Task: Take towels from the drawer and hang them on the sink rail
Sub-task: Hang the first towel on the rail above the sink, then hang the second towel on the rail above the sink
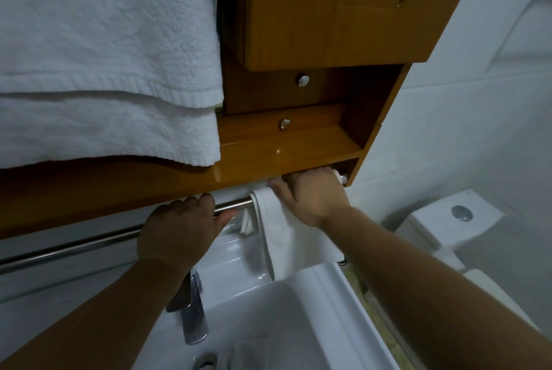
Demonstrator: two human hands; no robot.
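Observation:
A steel rail (89,244) runs under the wooden shelf above the white sink (298,325). A small white towel (286,235) hangs over the rail's right end, bunched and draping toward the sink rim. My right hand (313,196) lies on top of this towel at the rail, fingers pressed over the cloth. My left hand (182,226) is wrapped around the rail just left of the towel, thumb underneath. A large white towel (104,56) hangs folded at upper left, over the shelf. The drawer is out of view.
A wooden cabinet (328,11) with a knobbed door and small open shelves sits above the rail. A chrome faucet (191,310) stands below my left wrist. A white toilet tank (457,220) is at the right, beside a tiled wall.

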